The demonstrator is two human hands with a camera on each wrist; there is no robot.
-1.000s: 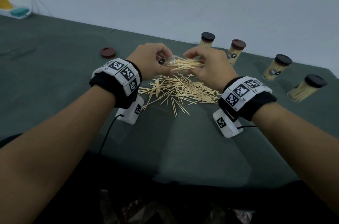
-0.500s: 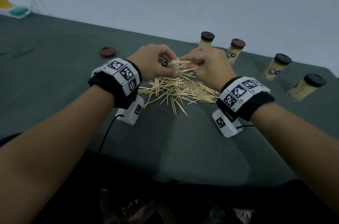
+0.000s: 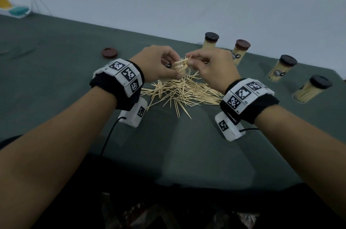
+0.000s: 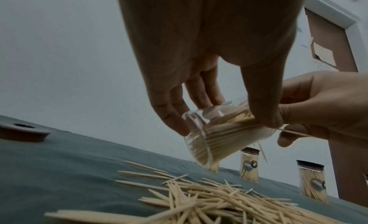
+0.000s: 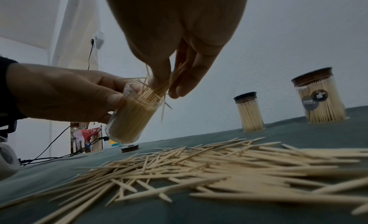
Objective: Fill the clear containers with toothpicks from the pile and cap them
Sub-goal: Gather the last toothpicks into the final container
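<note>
The left hand (image 5: 65,93) grips the tilted clear container (image 5: 131,115) above the pile (image 3: 183,92) on the bench (image 3: 56,60). The right hand (image 5: 179,43) pinches a bundle of toothpicks (image 5: 159,88) at its mouth. Filling is under way; next, the strays need seating before the loose cap (image 3: 109,53) goes on.

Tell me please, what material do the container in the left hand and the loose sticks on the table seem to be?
Container: probably clear, glossy plastic, possibly glass; the toothpicks inside show through its wall and its rim glints.
Loose sticks: apparently pale, matte, unfinished wood or bamboo; thin, with pointed ends.
</note>
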